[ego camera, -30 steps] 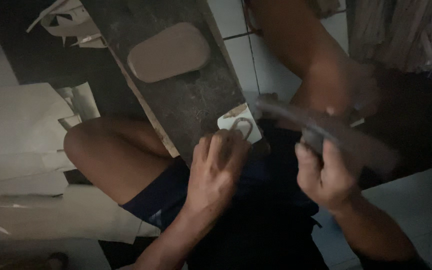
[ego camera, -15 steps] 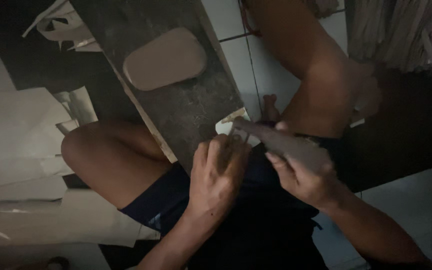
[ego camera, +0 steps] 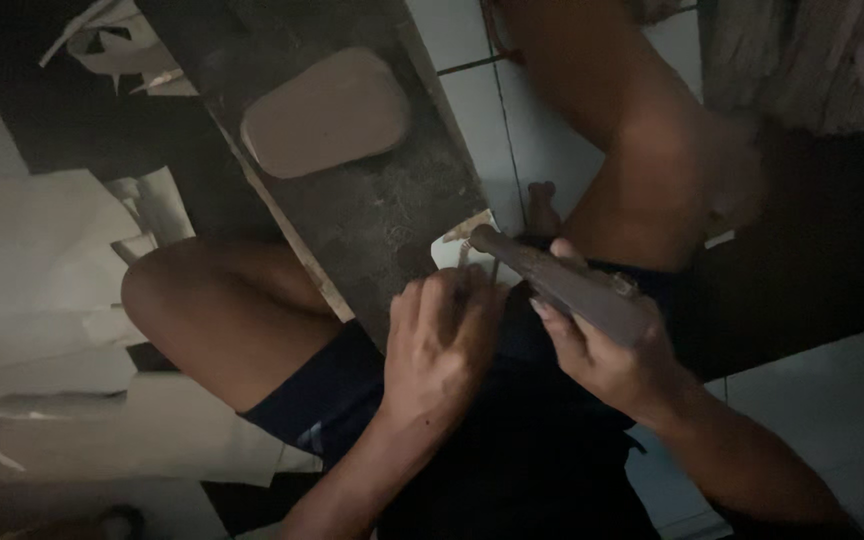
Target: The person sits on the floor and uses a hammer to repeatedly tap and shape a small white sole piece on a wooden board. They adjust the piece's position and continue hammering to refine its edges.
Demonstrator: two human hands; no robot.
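- Spread flat on the floor at the far left: pale paper sheets [ego camera: 42, 260], some with shapes cut out of them. Probably kept close so as to be easy to grab.
- Dropped at the top left, away from the work: small cut scraps [ego camera: 112, 45], white and jagged.
- Set between the two bare legs: a dark, flat bench [ego camera: 392, 210], long and narrow, running away from the body. Probably put there so both hands could work right in front of the lap.
- Left alone on the far part of the bench: a pale oval pad [ego camera: 327, 110] with round corners, smooth and plain, well apart from the hands.
- Pressed palm down at the near end of the bench: the left hand [ego camera: 442, 345], fingers bent over a small pale piece [ego camera: 452, 250]. Probably held that way to stop the piece sliding. Pinched or only pinned, hard to tell.
- Poked out past the fingertips: one white corner of that piece, on the bench edge by the lap.
- Wrapped tight around a dark long tool [ego camera: 562, 285]: the right hand [ego camera: 612, 365], closed on the thick end. Thin end pointed down at the small pale piece, touching or nearly touching it.
- Stacked at the top right: a bundle of pale strips [ego camera: 802, 60], standing on the tiled floor [ego camera: 812, 400].
- No labels, packages or signs made out anywhere; too dark to tell.
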